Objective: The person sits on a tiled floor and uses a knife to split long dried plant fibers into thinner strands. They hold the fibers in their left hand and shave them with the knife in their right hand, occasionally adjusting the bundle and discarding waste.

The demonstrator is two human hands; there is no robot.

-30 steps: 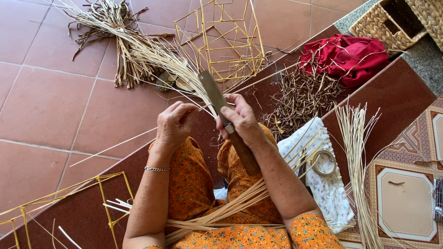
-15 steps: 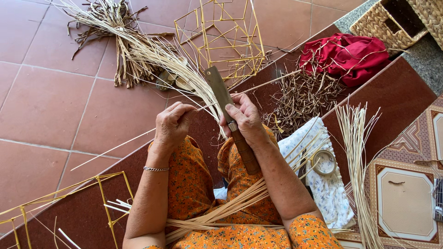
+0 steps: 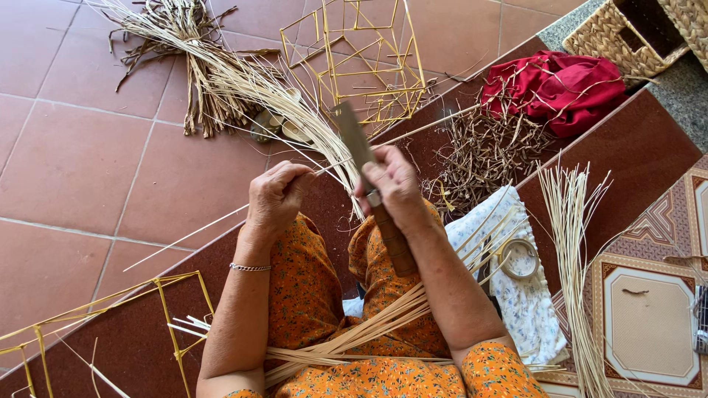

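Gripping the wooden handle of a broad-bladed knife (image 3: pixel 369 184), the right hand (image 3: pixel 394 188) is closed tight around it, the blade rising up and away from the knuckles toward the floor tiles. Just beside it, the left hand (image 3: pixel 276 195) is curled shut, pinching a thin pale reed strip (image 3: pixel 199 232) that runs from the fingers out to the left and also across toward the blade, so the strip meets the knife edge between the two hands. A thin bracelet (image 3: pixel 249 267) circles the left wrist. Across the lap in orange flowered cloth lies a sheaf of split strips (image 3: pixel 354 335). Beyond the hands, a big bundle of raw reeds (image 3: pixel 221 81) fans over the terracotta tile floor (image 3: pixel 66 169), near a yellow wire frame (image 3: pixel 361 59); another frame (image 3: pixel 96 309) sits at lower left. To the right are a heap of dark shavings (image 3: pixel 479 155), a red cloth (image 3: pixel 560 85), a woven basket (image 3: pixel 612 37), a roll of tape (image 3: pixel 520 258) on white patterned fabric, and upright pale strips (image 3: pixel 571 243) beside a patterned mat (image 3: pixel 649 324).
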